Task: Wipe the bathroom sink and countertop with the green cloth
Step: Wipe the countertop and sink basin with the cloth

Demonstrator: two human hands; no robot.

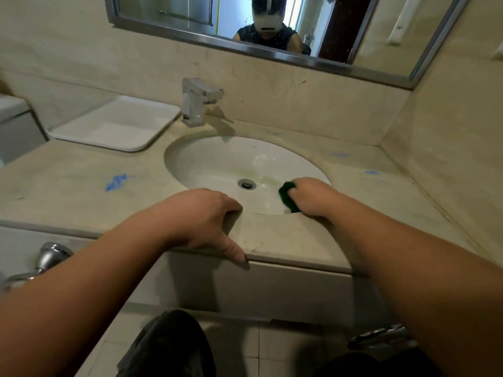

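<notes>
A white oval sink (217, 161) is set into the beige stone countertop (68, 186). My right hand (313, 197) grips the green cloth (288, 197) inside the bowl, against its near right wall, just right of the metal drain (247, 184). Most of the cloth is hidden under my fingers. My left hand (201, 216) rests on the counter's front strip, fingers bent over the sink's near rim and thumb on the outer edge. Blue smears mark the counter at the left (116, 182) and at the right (371, 172).
A chrome faucet (196, 102) stands behind the sink. A white tray (117, 123) lies at the back left. A framed mirror (272, 25) hangs above. A toilet tank (16, 126) is at the far left, a chrome fitting (49, 257) below the counter.
</notes>
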